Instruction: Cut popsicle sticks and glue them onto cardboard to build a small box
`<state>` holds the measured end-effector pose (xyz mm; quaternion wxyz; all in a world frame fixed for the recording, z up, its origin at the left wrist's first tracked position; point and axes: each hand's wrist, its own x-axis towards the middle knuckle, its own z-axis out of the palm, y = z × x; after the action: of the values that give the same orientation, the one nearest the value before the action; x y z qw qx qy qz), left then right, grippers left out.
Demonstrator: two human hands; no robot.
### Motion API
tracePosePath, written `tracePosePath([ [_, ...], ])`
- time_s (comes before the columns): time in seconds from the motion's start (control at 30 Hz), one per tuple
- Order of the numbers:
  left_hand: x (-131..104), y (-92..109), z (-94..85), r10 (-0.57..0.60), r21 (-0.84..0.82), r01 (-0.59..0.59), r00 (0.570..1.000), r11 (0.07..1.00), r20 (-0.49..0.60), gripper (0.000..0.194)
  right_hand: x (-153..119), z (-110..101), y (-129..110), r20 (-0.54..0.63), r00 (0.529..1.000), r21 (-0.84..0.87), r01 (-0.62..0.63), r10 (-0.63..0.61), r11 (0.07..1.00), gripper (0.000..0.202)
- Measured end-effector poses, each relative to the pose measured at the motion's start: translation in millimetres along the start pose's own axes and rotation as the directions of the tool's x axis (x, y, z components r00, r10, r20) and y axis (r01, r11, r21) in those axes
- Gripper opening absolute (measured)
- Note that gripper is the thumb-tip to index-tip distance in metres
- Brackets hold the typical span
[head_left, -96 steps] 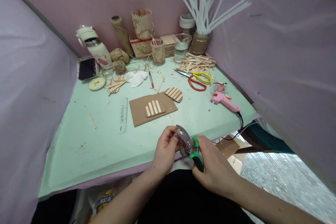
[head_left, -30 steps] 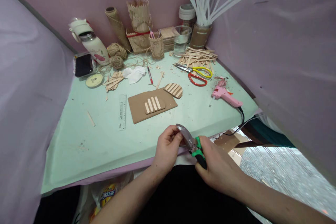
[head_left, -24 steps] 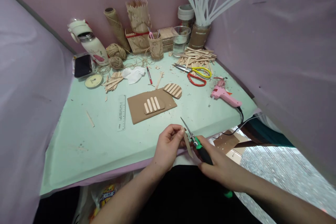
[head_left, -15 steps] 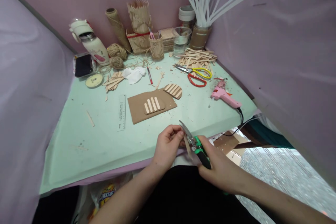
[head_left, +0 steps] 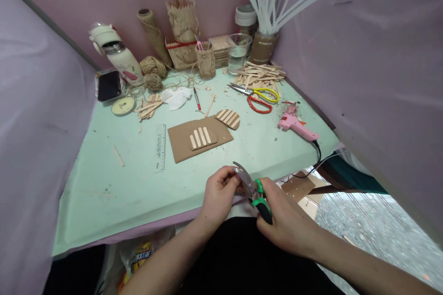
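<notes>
My left hand is closed in a pinch at the table's front edge, around a wooden craft stick that is almost wholly hidden by the fingers and blades. My right hand grips green-and-black pruning shears. Their curved metal blades point up and left, right against my left fingertips. Farther back lies a brown cardboard sheet, bearing a small cardboard piece with several pale sticks across it. A rounded striped piece overlaps the sheet's upper right corner.
A clear ruler lies left of the cardboard. Red-and-yellow scissors, a pile of craft sticks and a pink glue gun with its cord are to the right. A cup of water and a bottle stand at the back.
The shears have closed somewhat and shifted slightly left against my left fingers. The pale strip that hung below the blades no longer shows. The left hand has barely moved.
</notes>
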<state>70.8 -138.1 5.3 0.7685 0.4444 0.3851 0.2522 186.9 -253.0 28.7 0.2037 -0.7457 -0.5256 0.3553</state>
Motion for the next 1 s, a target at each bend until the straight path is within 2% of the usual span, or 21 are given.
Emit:
tracePosePath([
  [0.33,-0.4,1.2,0.9,-0.049,0.077,0.048,0.999,0.996,0.013,0.011,-5.2,-1.6,0.4,0.051,0.998,-0.045,-0.046,0.049,0.998,0.026],
  [0.53,-0.5,3.9,0.5,-0.023,0.170,0.021,1.000,0.985,0.005,0.010,-5.4,0.0,2.8,0.090,0.990,-0.056,-0.108,0.113,0.993,0.027],
  [0.63,0.4,5.2,0.0,-0.004,0.188,0.005,1.000,0.982,-0.002,0.011,-3.8,-1.4,5.9,0.124,0.986,0.026,-0.118,0.114,0.993,0.029],
  [0.8,4.9,4.1,-1.4,0.010,0.144,-0.008,1.000,0.990,-0.011,0.019,-0.7,-8.0,9.0,0.141,0.990,0.375,-0.045,-0.009,0.926,0.037],
  [0.87,6.5,2.7,-2.5,0.020,0.131,-0.019,1.000,0.991,-0.006,0.019,-0.8,-9.6,9.5,0.120,0.993,0.394,-0.035,-0.013,0.918,0.041],
  [1.0,7.6,1.3,-3.3,0.025,0.100,-0.023,1.000,0.995,-0.016,0.017,-2.1,-9.1,8.4,0.103,0.995,0.308,-0.041,0.009,0.951,0.042],
])
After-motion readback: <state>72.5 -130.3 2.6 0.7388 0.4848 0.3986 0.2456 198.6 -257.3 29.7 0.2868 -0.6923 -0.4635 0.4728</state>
